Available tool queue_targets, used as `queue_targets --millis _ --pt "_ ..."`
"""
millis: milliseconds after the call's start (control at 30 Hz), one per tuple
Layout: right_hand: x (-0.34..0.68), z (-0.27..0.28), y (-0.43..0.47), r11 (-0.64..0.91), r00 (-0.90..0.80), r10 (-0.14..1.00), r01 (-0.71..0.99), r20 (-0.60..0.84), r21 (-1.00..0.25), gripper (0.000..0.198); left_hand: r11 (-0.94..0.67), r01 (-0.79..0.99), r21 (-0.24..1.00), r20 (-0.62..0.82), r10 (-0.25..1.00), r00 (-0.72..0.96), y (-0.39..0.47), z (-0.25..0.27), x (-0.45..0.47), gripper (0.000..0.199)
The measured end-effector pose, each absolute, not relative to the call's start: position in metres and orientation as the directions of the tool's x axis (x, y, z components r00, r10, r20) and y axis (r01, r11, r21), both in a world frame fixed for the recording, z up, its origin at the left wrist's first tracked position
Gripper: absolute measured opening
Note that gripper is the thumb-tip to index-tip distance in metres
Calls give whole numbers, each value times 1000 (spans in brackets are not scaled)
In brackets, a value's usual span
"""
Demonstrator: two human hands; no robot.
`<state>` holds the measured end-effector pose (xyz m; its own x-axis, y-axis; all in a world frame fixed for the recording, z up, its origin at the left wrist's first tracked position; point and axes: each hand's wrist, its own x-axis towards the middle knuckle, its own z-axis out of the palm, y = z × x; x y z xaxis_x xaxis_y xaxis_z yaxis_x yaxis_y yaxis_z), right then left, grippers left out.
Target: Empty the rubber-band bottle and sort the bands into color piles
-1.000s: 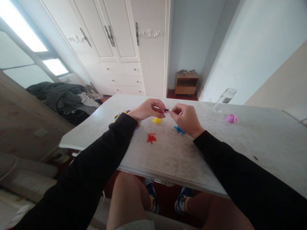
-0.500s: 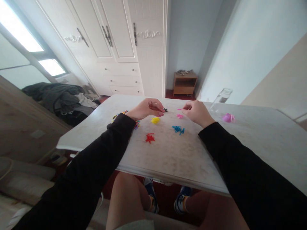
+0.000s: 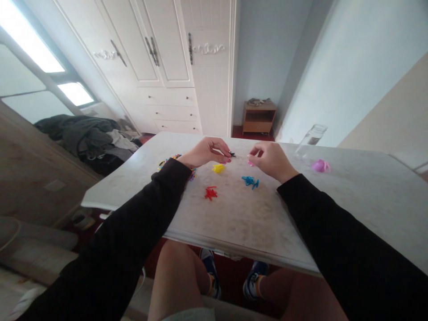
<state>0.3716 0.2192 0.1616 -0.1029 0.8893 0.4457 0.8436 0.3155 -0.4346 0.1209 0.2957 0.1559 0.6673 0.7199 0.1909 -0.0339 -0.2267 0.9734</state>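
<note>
My left hand (image 3: 214, 150) is curled over the far part of the table, thumb and fingers close together. A bit of pink shows at its fingertips, too small to make out. Just beyond them lies a small black pile (image 3: 232, 154). My right hand (image 3: 269, 159) is pinched above a small pink pile (image 3: 250, 163), which it partly covers; whatever is between its fingers is hidden. Nearer to me are small piles of what look like rubber bands: yellow (image 3: 218, 168), blue (image 3: 250, 182) and red (image 3: 211, 193). Mixed coloured pieces (image 3: 193, 174) are partly behind my left wrist.
A clear glass bottle (image 3: 309, 139) stands toward the far right of the white table (image 3: 240, 223). Close to it is a pink-purple rounded object (image 3: 321, 166). Beyond the table are a white wardrobe (image 3: 207, 89) and a small wooden cabinet (image 3: 259, 118).
A thin pink strip that stuck out from my right fingertips no longer shows. My right hand has shifted slightly left, over the pink pile. My left hand stays nearly in place.
</note>
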Motion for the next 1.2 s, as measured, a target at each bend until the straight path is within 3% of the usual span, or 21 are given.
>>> queue_targets --millis 133,333,700,1200 --pt "351 163 211 540 -269 827 626 494 -563 16 -252 -38 967 211 704 679 295 156 121 45" --pt "338 155 207 600 -344 800 491 492 -632 23 -278 -13 961 202 666 718 295 157 121 40" --pt "337 152 209 613 -339 787 524 516 -591 8 -251 -9 968 172 637 752 292 157 122 41" --pt "333 158 202 554 -311 827 598 469 -579 9 -261 10 965 161 627 762 290 158 123 41"
